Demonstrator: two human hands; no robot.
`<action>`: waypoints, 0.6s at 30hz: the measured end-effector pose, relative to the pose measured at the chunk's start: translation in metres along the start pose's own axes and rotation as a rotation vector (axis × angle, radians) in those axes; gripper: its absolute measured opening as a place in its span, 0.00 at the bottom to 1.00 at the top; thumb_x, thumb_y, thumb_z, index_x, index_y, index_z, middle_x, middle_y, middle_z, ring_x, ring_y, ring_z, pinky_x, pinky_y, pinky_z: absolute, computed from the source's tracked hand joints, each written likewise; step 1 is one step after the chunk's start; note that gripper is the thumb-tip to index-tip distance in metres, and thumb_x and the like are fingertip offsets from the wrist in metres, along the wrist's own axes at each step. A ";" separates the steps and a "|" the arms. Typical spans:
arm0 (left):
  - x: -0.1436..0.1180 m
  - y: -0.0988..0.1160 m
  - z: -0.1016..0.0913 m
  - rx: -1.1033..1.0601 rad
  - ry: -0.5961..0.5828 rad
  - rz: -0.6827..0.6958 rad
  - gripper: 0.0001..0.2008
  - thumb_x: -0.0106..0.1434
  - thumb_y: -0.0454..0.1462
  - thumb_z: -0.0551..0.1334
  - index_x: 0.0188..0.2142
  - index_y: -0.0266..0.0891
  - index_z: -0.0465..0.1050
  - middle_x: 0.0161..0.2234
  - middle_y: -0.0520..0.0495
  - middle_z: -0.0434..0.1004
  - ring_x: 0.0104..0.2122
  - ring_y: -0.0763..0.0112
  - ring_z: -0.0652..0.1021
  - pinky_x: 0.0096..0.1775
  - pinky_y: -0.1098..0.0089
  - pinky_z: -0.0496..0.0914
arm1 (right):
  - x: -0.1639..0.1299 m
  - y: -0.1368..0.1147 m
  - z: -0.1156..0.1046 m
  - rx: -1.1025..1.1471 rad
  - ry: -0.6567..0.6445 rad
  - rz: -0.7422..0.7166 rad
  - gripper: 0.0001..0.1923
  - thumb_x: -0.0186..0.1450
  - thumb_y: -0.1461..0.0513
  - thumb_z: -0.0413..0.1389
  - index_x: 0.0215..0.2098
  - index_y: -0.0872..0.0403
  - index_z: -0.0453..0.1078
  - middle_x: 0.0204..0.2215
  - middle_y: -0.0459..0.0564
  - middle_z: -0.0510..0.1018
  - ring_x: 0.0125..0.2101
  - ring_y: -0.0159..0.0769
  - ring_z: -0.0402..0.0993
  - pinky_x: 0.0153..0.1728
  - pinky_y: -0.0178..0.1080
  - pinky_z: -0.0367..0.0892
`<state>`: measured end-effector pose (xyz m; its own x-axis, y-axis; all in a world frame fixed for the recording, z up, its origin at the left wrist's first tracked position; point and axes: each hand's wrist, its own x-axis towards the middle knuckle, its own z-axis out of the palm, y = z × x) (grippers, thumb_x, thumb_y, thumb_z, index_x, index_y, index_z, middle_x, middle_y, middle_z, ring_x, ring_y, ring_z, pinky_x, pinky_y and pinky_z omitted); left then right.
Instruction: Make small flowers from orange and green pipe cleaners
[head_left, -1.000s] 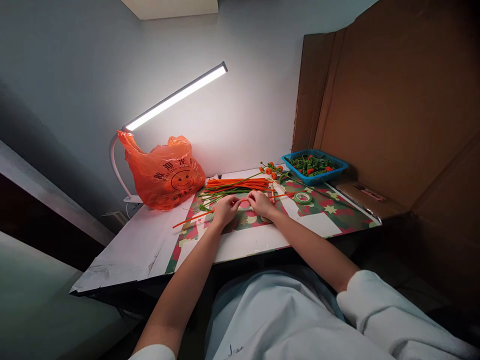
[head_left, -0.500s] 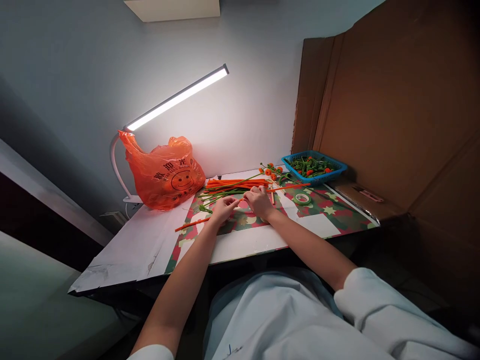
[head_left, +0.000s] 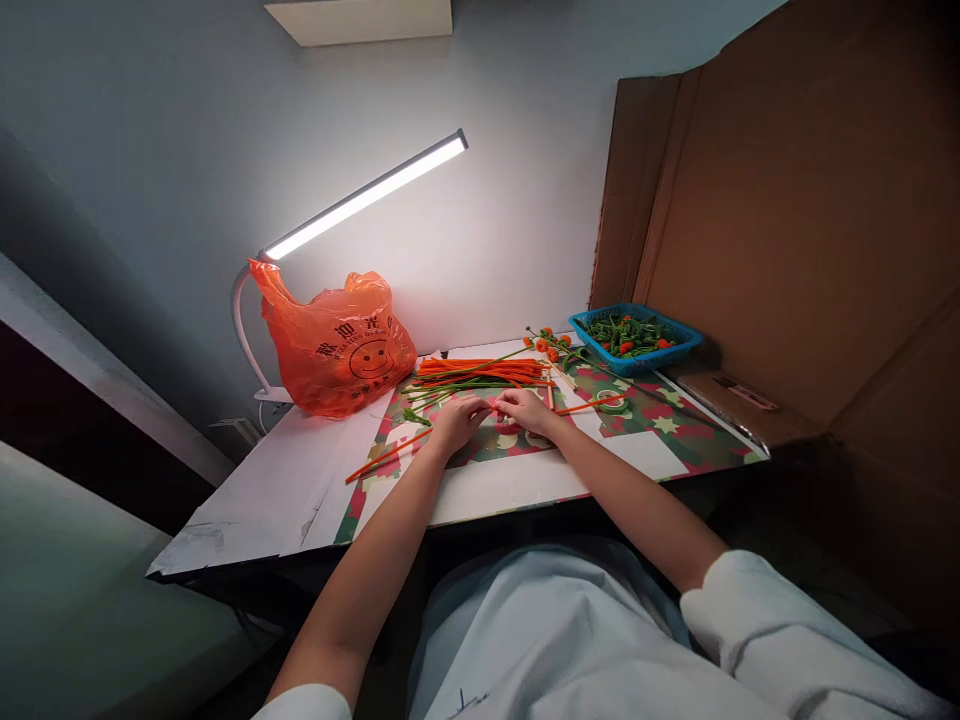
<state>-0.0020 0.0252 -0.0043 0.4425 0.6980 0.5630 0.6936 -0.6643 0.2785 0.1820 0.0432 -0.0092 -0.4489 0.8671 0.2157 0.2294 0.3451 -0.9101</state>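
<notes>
Both hands meet on the patterned mat of the bench: the left hand and the right hand pinch an orange stem between their fingers, its long end trailing off the mat's left edge and a shorter end running to the right. Just behind the hands on the mat lies a bundle of orange and green stems, with a roll of green tape to its right. Beyond the mat's far right corner sits a blue basket, and off its far left corner an orange plastic bag stands under a lit lamp bar.
</notes>
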 end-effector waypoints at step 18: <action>-0.001 0.008 -0.006 -0.170 0.050 -0.037 0.15 0.63 0.47 0.60 0.32 0.38 0.79 0.28 0.48 0.77 0.26 0.74 0.71 0.31 0.73 0.64 | -0.005 -0.009 -0.024 0.314 -0.238 0.163 0.19 0.48 0.51 0.68 0.26 0.59 0.75 0.22 0.47 0.75 0.26 0.30 0.70 0.28 0.32 0.65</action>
<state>-0.0001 0.0177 0.0026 0.3862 0.7115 0.5870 0.6011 -0.6769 0.4249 0.2025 0.0447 0.0060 -0.6241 0.7813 0.0054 0.0565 0.0521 -0.9970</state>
